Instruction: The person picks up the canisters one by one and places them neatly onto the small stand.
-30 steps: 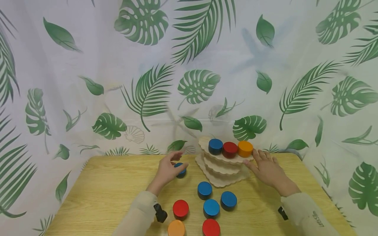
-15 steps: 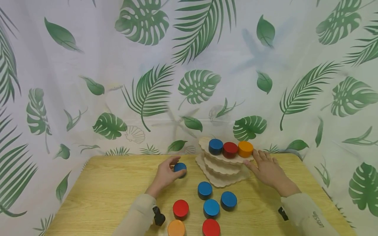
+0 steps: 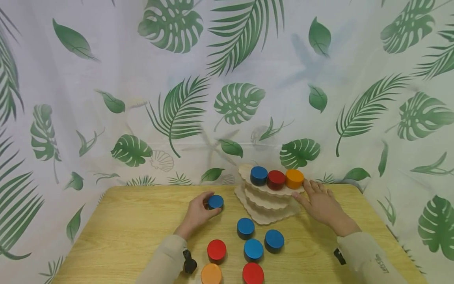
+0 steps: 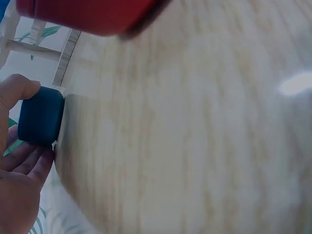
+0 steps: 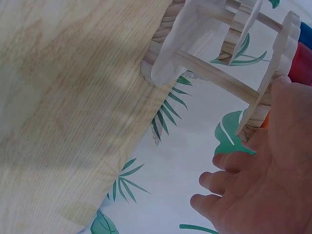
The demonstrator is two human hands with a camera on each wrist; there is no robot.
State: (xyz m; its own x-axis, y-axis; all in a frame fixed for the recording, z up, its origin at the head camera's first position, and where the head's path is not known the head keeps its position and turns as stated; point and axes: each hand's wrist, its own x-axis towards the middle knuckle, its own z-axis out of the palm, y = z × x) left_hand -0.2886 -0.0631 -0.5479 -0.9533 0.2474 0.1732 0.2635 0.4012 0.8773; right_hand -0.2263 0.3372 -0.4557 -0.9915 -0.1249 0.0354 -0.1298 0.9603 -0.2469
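Observation:
My left hand (image 3: 198, 213) grips a blue cylindrical block (image 3: 215, 202) on the table, with the thumb on one side and the fingers on the other. The left wrist view shows this block (image 4: 41, 116) between thumb and fingers, against the tabletop. A tiered wooden stand (image 3: 267, 202) with scalloped edges is to its right. On the top tier sit a blue block (image 3: 259, 176), a dark red block (image 3: 276, 180) and an orange block (image 3: 294, 179) in a row. My right hand (image 3: 323, 205) holds the top tier's right end between thumb and index finger; its other fingers are extended.
In front of the stand stand blue blocks, one of them (image 3: 246, 228) nearest it. Red blocks, including one on the left (image 3: 216, 251), and a lighter orange block (image 3: 211, 274) are closer to me. A leaf-printed curtain (image 3: 227, 118) hangs behind the wooden table (image 3: 142, 221).
My left hand's thumb and fingers have closed around the blue block at the back, which has shifted very slightly. The right hand stays at the stand.

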